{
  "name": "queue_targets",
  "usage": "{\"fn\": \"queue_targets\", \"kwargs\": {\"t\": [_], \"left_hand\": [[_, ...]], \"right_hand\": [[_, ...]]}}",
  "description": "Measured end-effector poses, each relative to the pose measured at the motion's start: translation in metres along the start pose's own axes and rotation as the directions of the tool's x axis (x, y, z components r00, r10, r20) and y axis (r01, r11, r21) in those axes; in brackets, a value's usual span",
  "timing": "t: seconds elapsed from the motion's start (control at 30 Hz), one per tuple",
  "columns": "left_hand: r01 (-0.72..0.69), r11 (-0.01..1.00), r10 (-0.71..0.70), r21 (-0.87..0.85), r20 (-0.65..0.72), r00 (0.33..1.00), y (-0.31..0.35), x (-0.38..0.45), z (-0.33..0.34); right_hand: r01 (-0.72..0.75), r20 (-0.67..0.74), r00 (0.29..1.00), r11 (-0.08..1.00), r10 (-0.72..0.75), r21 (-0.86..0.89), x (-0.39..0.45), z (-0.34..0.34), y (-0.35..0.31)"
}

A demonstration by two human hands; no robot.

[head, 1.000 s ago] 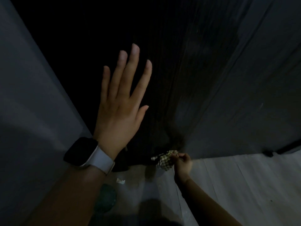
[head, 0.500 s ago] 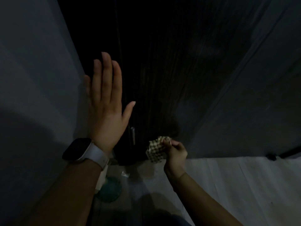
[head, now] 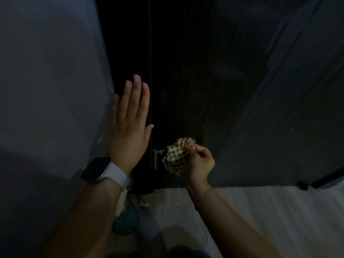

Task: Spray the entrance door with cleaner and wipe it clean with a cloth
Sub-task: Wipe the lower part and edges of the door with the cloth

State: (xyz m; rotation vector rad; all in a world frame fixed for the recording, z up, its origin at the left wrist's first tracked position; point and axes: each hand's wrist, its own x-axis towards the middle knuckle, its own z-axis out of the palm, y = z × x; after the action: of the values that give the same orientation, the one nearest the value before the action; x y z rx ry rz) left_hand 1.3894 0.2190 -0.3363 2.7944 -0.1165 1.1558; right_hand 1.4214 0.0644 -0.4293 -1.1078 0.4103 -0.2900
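Observation:
The dark wood-grain entrance door (head: 195,71) fills the middle of the dim view. My left hand (head: 130,127) lies flat with straight fingers on the door's left edge, next to the grey wall; a watch with a white strap is on that wrist. My right hand (head: 200,161) pinches a crumpled checked cloth (head: 176,158) low against the door, just right of a small metal handle (head: 155,157). No spray bottle is in view.
A grey wall (head: 46,90) stands at the left and a dark panel (head: 279,108) at the right. Pale plank floor (head: 260,211) runs below. A green round object (head: 127,220) and white scraps lie on the floor by the door's foot.
My left hand has slid left from the door's middle to its left edge. My right hand has lifted the cloth upward along the door. The view has tilted down.

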Motion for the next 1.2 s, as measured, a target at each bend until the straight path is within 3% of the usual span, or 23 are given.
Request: {"fn": "queue_targets", "kwargs": {"t": [0.1,0.2,0.27,0.37,0.5,0.63,0.73,0.83,0.9,1.0,1.07,1.2], "left_hand": [[0.004,0.999,-0.003,0.033,-0.023,1.0,-0.001,0.0,0.002],[-0.002,0.999,0.003,0.042,-0.025,1.0,-0.003,0.001,0.002],[-0.005,0.999,0.006,0.047,-0.026,1.0,-0.003,0.0,0.002],[-0.006,0.999,0.008,0.051,-0.034,0.999,-0.003,0.0,0.001],[-0.005,0.998,0.007,0.067,-0.033,0.999,-0.001,0.001,0.001],[0.002,0.999,-0.001,0.047,-0.024,1.0,-0.002,0.0,-0.001],[0.0,0.999,0.0,0.032,-0.009,1.0,-0.002,0.002,-0.001],[0.012,1.0,-0.012,0.005,0.001,1.0,-0.002,0.002,0.001],[0.017,1.0,-0.018,0.002,0.01,1.0,-0.001,0.002,0.003],[0.027,1.0,-0.027,0.016,0.001,1.0,0.002,0.001,0.006],[0.029,0.999,-0.029,0.019,-0.001,1.0,0.002,0.0,0.006],[0.013,1.0,-0.014,0.004,0.008,1.0,0.0,0.0,0.0]], "right_hand": [[-0.076,-0.071,0.995,0.978,0.063,-0.192,-0.002,-0.015,0.046],[-0.185,-0.144,0.978,0.946,0.15,-0.265,-0.002,-0.026,0.072],[-0.198,-0.157,0.974,0.949,0.163,-0.244,-0.002,-0.026,0.073],[-0.074,-0.083,0.995,0.979,0.059,-0.191,-0.002,-0.011,0.045],[-0.164,0.02,0.986,0.978,0.163,0.128,0.001,0.005,0.009],[-0.166,-0.041,0.985,0.986,0.165,-0.014,-0.001,-0.01,0.025],[-0.139,-0.075,0.989,0.982,0.13,-0.132,-0.001,-0.015,0.03],[-0.058,-0.045,0.997,0.998,0.056,-0.031,0.005,-0.01,-0.002],[0.073,-0.004,0.997,0.997,-0.073,0.033,0.013,-0.011,-0.036],[0.185,0.023,0.982,0.982,-0.186,0.031,0.03,-0.022,-0.058],[0.121,-0.015,0.992,0.992,-0.121,-0.025,0.035,-0.034,-0.042],[-0.238,-0.103,0.968,0.969,0.231,-0.066,0.035,-0.068,0.007]]}}
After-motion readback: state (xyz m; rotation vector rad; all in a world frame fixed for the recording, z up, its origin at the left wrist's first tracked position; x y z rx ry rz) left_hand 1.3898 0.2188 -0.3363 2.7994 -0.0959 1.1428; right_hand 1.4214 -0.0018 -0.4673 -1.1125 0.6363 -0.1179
